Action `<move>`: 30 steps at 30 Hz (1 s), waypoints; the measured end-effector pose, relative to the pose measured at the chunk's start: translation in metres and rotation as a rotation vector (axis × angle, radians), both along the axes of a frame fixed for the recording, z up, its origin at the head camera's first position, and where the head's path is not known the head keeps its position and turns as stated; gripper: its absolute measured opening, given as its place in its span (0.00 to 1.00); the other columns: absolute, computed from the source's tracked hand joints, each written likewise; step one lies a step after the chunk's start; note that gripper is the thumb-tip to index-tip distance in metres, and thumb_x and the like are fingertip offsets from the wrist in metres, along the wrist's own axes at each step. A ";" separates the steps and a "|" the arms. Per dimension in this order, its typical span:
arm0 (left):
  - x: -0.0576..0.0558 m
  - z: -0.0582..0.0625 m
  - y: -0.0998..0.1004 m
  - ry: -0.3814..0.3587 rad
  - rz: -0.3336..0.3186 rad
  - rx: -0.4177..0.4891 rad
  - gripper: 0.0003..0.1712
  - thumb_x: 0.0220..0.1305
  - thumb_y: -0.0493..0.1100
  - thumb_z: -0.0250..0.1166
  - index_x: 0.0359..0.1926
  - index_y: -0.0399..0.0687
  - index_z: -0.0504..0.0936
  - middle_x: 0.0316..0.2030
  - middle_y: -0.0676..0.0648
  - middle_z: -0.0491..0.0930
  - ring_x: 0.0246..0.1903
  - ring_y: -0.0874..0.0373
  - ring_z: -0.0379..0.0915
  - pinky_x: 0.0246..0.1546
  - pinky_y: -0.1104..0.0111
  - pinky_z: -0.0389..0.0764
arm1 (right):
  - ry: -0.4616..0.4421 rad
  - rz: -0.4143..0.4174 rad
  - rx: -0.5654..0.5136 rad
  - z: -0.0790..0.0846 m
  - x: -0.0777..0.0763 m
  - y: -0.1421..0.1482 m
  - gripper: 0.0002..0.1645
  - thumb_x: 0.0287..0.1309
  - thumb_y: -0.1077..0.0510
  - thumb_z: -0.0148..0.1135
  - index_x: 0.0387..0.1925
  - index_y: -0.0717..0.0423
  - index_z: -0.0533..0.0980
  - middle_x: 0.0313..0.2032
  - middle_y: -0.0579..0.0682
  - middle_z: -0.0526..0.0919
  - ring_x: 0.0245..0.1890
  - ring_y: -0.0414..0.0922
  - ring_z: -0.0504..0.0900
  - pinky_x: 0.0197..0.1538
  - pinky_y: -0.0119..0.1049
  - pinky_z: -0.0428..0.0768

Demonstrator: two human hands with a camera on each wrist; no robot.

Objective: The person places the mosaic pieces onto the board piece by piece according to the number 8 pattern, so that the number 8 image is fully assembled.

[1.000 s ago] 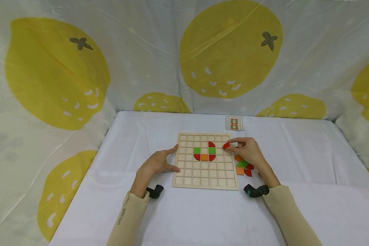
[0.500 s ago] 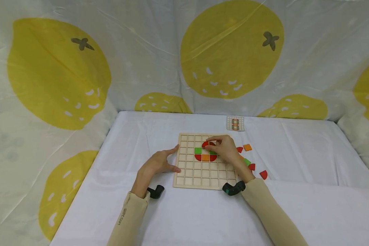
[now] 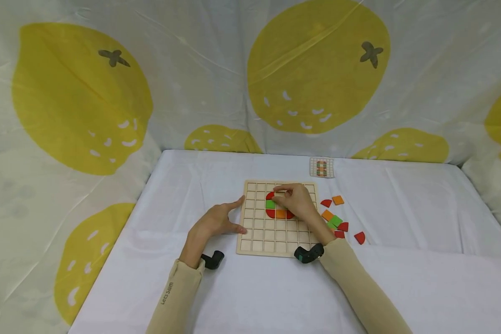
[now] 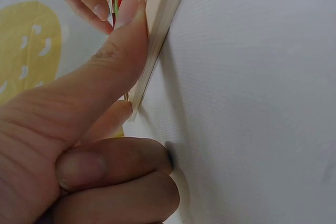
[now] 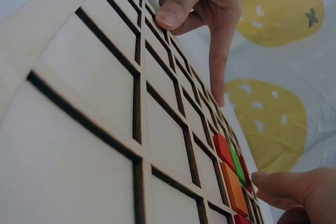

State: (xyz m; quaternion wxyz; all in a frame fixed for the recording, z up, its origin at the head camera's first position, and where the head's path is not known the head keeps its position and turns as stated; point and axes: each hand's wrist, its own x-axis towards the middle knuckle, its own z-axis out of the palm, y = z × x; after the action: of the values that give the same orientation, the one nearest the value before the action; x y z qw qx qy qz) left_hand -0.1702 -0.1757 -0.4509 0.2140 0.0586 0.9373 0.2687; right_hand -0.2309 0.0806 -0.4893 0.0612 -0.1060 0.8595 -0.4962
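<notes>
A wooden grid board (image 3: 259, 236) lies flat on the white cloth. At its left side, my left hand (image 3: 217, 219) sets thumb and index finger wide apart on the frame; the left wrist view shows the thumb (image 4: 118, 51) on the rim and other fingers folded under. My right hand (image 3: 298, 200) reaches over the board, thumb and index finger pinching a red quarter-circle tile (image 3: 269, 196) at an upper cell. Below that tile sit a green square tile (image 3: 270, 204), a red quarter-circle and an orange square tile (image 3: 280, 214). The right hand covers the other tiles there.
Right of the board lie loose tiles: an orange square (image 3: 338, 200), a green square (image 3: 336, 221), a red quarter-circle (image 3: 360, 238) and several others. Behind the board is a small pattern card (image 3: 322, 167). A lemon-print curtain (image 3: 217, 69) hangs at the back.
My right hand has carried the red quarter-circle tile leftward from the board's right edge to the cell above the left green tile. The left hand keeps its place at the board.
</notes>
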 end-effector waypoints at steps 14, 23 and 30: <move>0.000 0.000 0.000 -0.005 -0.001 0.007 0.62 0.52 0.55 0.81 0.82 0.65 0.54 0.78 0.38 0.61 0.77 0.41 0.58 0.74 0.46 0.68 | 0.006 0.030 0.047 0.002 -0.002 -0.006 0.13 0.63 0.58 0.71 0.49 0.53 0.89 0.12 0.43 0.67 0.14 0.39 0.63 0.19 0.29 0.59; 0.000 0.000 0.001 -0.007 0.001 0.003 0.61 0.52 0.56 0.81 0.82 0.65 0.54 0.78 0.39 0.61 0.78 0.41 0.58 0.74 0.46 0.67 | 0.008 0.030 0.064 0.008 -0.001 -0.007 0.13 0.64 0.57 0.71 0.49 0.54 0.88 0.12 0.44 0.68 0.12 0.39 0.64 0.17 0.30 0.62; -0.001 -0.001 0.000 0.005 -0.002 0.009 0.61 0.52 0.56 0.81 0.81 0.65 0.55 0.78 0.39 0.62 0.77 0.41 0.59 0.74 0.46 0.68 | 0.024 0.010 0.094 0.009 0.000 -0.007 0.13 0.63 0.57 0.72 0.48 0.55 0.88 0.11 0.42 0.68 0.12 0.38 0.64 0.19 0.30 0.60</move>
State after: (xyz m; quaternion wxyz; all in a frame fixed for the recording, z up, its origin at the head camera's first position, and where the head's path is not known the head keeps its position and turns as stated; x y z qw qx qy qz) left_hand -0.1708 -0.1758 -0.4517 0.2118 0.0611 0.9365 0.2726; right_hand -0.2312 0.0735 -0.4805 0.0581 -0.1133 0.8820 -0.4537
